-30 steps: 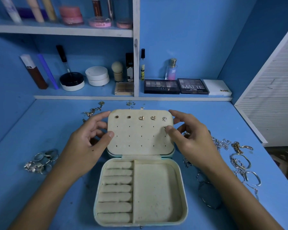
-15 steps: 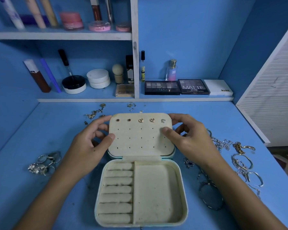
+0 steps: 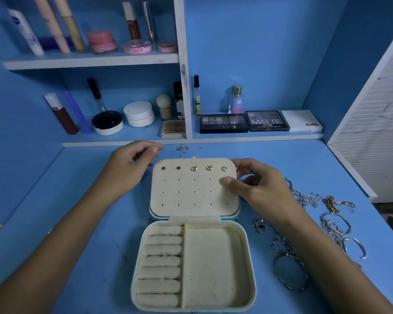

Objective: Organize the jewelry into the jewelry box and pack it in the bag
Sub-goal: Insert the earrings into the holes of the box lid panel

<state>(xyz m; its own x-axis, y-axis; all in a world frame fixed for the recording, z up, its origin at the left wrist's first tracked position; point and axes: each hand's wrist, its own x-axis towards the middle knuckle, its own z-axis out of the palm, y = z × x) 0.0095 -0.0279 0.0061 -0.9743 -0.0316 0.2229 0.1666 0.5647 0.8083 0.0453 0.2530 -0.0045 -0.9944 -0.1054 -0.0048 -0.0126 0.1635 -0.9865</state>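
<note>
One head-worn wide-angle cam, close above the open cream felt-lined jewelry box (image 3: 194, 250), looks fwd & down; blue desk surface (image 3: 82, 234) around it, white-edged cosmetics shelves (image 3: 91, 61) beyond it.

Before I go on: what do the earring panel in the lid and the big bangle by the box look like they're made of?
Earring panel: looks like cream velvet or suede-like fabric over a stiff board; matte, slightly fuzzy, punched with rows of small holes. The exact fabric can't be told. Bangle: looks like silver-toned metal, a thin hoop with bright glints along its rim; whether it is plated or solid can't be told.
</note>
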